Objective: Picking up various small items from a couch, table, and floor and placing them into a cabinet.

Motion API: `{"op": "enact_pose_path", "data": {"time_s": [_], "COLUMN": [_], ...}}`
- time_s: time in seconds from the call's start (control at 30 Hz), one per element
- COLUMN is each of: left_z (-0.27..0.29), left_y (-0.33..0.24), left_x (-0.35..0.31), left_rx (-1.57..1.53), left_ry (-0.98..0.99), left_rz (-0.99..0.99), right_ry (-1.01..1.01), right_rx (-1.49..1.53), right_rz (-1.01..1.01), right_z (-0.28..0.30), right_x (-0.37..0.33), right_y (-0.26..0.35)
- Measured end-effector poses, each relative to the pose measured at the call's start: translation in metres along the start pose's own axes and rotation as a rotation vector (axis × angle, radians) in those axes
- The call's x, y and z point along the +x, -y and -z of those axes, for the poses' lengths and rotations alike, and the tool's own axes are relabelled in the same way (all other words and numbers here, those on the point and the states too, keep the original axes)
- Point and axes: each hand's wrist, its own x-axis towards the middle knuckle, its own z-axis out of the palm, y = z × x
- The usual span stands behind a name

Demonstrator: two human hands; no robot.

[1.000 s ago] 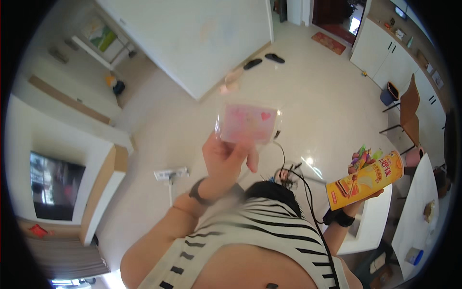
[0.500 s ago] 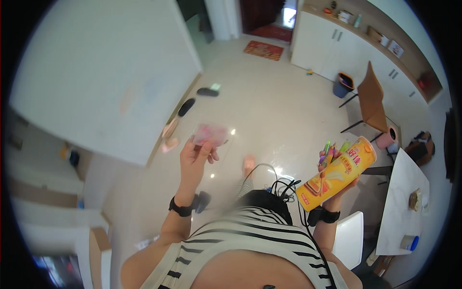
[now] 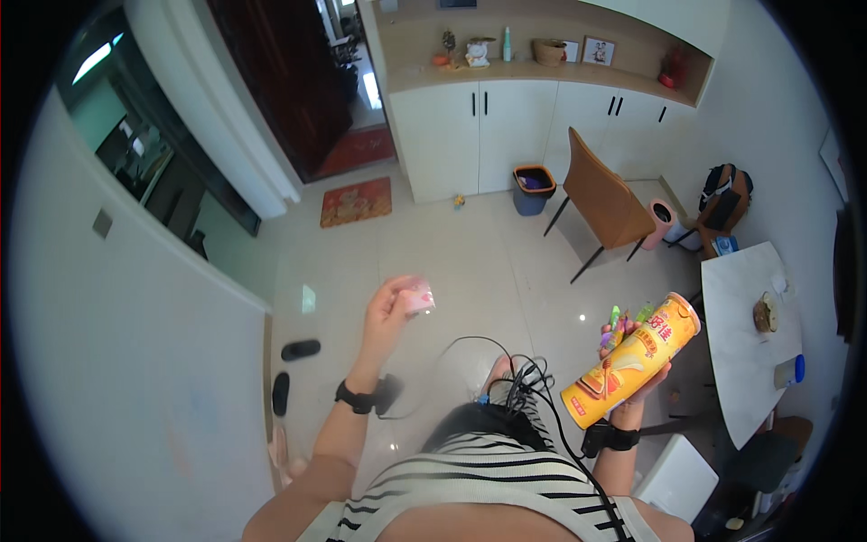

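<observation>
My left hand (image 3: 388, 309) is closed on a small pink and clear plastic packet (image 3: 417, 295), pinched between thumb and fingers out over the floor. My right hand (image 3: 655, 383) is wrapped round a tall yellow chip canister (image 3: 629, 361), tilted with its pale lid toward the upper right. Several small candies in green, purple and orange wrappers (image 3: 618, 327) show beside the canister, held in the same hand's fingers. Most of the right palm is hidden behind the canister. Each wrist wears a black band, and black cables hang in front of my body.
A brown chair (image 3: 607, 194) and a dark blue trash bin (image 3: 533, 191) stand ahead, before a white cabinet (image 3: 515, 135). On the right is a white table (image 3: 741, 379) with jars. A doormat (image 3: 356, 202) lies by the open dark door (image 3: 280, 81). Slippers (image 3: 301, 350) lie along the left wall.
My view has turned to the right and forward, bringing the cabinet, chair and doorway closer to the middle. Both hands keep hold of the packet, canister and candies.
</observation>
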Motion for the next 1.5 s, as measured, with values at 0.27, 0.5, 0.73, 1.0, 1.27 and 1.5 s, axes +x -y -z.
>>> {"op": "enact_pose_path", "data": {"time_s": [0.27, 0.5, 0.73, 1.0, 1.27, 1.5], "left_z": [-0.002, 0.036, 0.037, -0.023, -0.073, -0.090], "left_y": [0.095, 0.115, 0.204, 0.258, 0.310, 0.346], "left_x": [0.208, 0.343, 0.605, 0.992, 1.298, 1.345], "left_rx": [0.018, 0.099, -0.027, 0.017, 0.067, 0.395], "left_ry": [-0.354, -0.262, -0.183, 0.101, 0.055, 0.071], "left_rz": [0.058, 0.256, 0.219, -0.063, -0.126, -0.048], "right_ry": [-0.010, -0.046, -0.013, -0.230, -0.171, -0.207], "right_rx": [0.013, 0.066, -0.043, -0.009, -0.041, -0.050], "right_rz": [0.018, 0.023, 0.065, 0.251, 0.150, -0.008], "right_z": [0.085, 0.108, 0.168, 0.168, 0.208, 0.249], "right_x": [0.242, 0.419, 0.578, 0.734, 0.873, 0.983], "right_y": [-0.037, -0.065, -0.082, -0.135, -0.173, -0.168]}}
